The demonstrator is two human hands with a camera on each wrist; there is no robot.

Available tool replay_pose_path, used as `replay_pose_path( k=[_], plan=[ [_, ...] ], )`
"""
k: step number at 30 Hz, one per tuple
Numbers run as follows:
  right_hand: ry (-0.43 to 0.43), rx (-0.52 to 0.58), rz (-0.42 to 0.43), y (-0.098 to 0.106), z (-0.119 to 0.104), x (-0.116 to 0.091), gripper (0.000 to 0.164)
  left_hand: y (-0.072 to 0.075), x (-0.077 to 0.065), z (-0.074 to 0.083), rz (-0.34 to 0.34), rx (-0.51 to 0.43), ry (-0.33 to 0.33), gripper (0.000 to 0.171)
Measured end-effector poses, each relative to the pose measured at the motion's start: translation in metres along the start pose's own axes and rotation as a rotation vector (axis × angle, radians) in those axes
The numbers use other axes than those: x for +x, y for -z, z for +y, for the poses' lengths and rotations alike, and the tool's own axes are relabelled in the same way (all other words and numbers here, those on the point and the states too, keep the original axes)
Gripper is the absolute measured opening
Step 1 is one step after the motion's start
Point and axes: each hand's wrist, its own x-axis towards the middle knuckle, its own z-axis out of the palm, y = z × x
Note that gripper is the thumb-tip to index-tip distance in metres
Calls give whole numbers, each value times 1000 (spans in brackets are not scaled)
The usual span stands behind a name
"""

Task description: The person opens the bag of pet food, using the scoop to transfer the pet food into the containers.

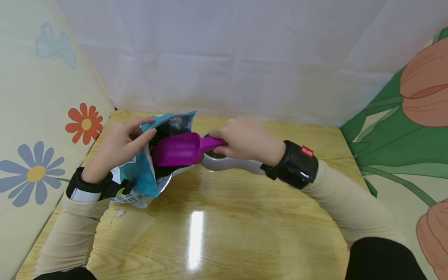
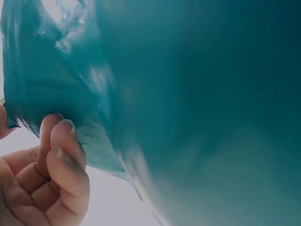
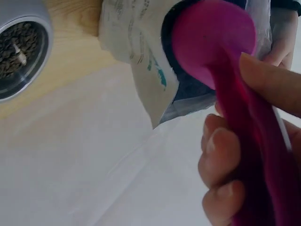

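My left hand (image 1: 120, 146) pinches the left rim of a blue and white foil-lined bag (image 1: 141, 175), which stands with its mouth spread. In the left wrist view the other fingers (image 2: 69, 165) curl beside the blue side of the bag (image 2: 188, 117). A purple scoop (image 1: 178, 149) has its bowl at the bag's mouth, above dark contents. My right hand (image 1: 246, 140) grips the scoop's handle. No food shows inside the scoop, seen from above. Partly behind the right hand sits a grey feeding bowl (image 1: 232, 165), and its brown pellets (image 3: 19, 42) appear in the right wrist view.
All this is on a light wooden table (image 1: 245, 217) with a bright reflection. A small whitish scrap or mark (image 1: 120, 213) lies in front of the bag. A white sheet (image 1: 238, 58) hangs behind, and painted panels (image 1: 31, 97) flank both sides.
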Motion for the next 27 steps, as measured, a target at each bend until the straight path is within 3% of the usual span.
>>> replay_pose_path(
  k=[9, 15, 24, 27],
  plan=[
    [-50, -120, -139, -3, -21, 34, 17, 0, -3, 2, 1, -1, 8, 30],
    [-67, -187, -173, -5, -29, 48, 25, 0, -4, 3, 13, -8, 0, 29],
    [-100, -253, -234, -1, -40, 67, 7, 0, -6, 3, 17, 0, -3, 29],
    [-106, -291, -273, -1, -44, 75, 10, 1, -6, 3, 19, 5, -2, 29]
  ],
)
